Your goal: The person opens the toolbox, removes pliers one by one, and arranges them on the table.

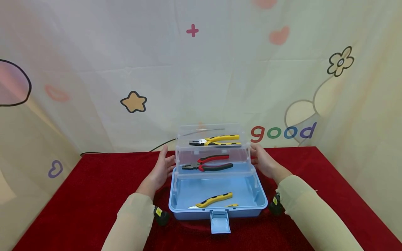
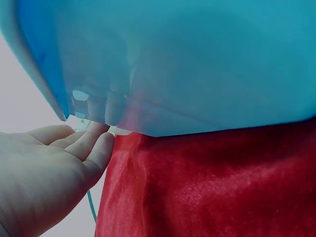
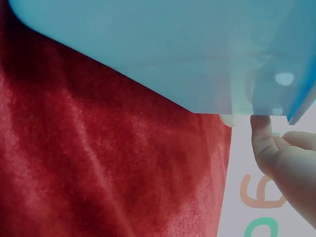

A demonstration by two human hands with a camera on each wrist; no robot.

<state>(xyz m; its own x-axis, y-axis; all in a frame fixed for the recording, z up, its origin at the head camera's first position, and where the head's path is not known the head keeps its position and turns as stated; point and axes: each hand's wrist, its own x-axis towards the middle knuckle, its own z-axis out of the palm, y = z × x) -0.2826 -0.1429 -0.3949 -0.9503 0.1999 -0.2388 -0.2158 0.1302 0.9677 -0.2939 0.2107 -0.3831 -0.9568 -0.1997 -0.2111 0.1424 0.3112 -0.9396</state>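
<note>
A light blue toolbox (image 1: 220,213) stands opened on the cloth, its clear tiered trays (image 1: 188,176) raised at the back. Yellow-and-black pliers (image 1: 223,137) lie in the upper tray, red-and-black pliers (image 1: 216,168) in the one below. In the bottom lies a yellow-and-black handled tool (image 1: 215,199), partly hidden by the front wall. My left hand (image 1: 161,170) is at the box's left rear side, fingers extended, tips by the box edge in the left wrist view. At the right rear side is my right hand (image 1: 265,162), fingers slightly bent, one fingertip at the box's edge.
Dark red cloth (image 1: 100,202) covers the table. A pale printed curtain (image 1: 157,52) hangs right behind the table's back edge. A thin dark cable (image 1: 163,143) runs along the back, behind the trays. The front latch (image 1: 220,225) hangs down unfastened.
</note>
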